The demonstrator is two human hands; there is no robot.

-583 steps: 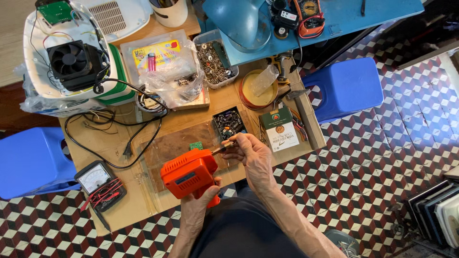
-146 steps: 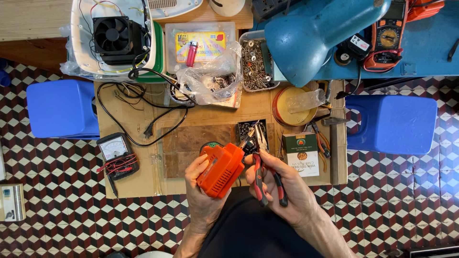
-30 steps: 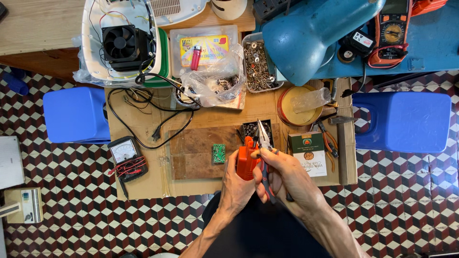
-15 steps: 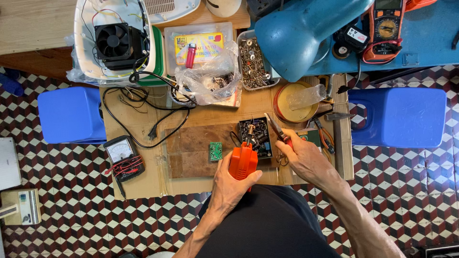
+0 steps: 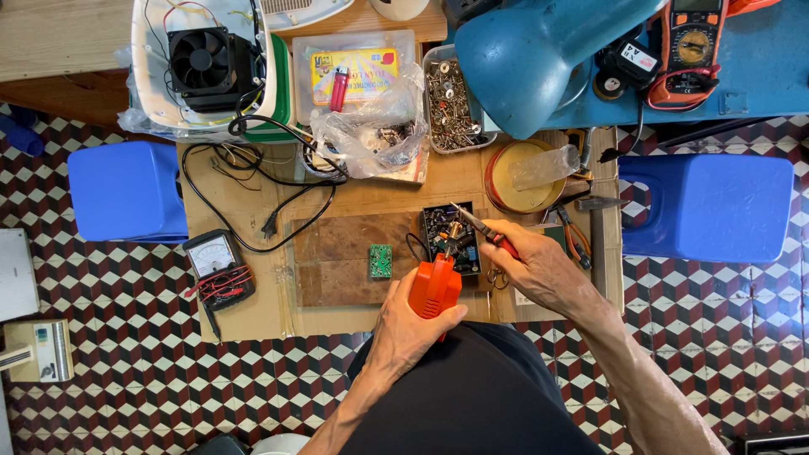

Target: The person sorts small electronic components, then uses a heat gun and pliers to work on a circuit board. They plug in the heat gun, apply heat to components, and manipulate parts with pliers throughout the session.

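My left hand (image 5: 407, 327) grips an orange plastic device case (image 5: 435, 286) held upright at the near edge of the low wooden worktable (image 5: 253, 313). My right hand (image 5: 538, 270) holds red-handled needle-nose pliers (image 5: 479, 226), tips pointing at a dark circuit board (image 5: 449, 238) full of components just beyond the orange case. Black wires run from that board toward the case. A small green circuit board (image 5: 381, 261) lies on the brown board to the left.
An analog multimeter (image 5: 215, 257) with red leads sits at the table's left. A fan unit in a white housing (image 5: 202, 59), a clear bag of parts (image 5: 371, 139), a tray of screws (image 5: 449, 99), a blue lamp (image 5: 548, 50), two blue stools (image 5: 126, 190) (image 5: 706, 206).
My right hand has moved the pliers from beside the orange case out to the dark circuit board. My left hand has turned the case on edge and lowered it toward me.
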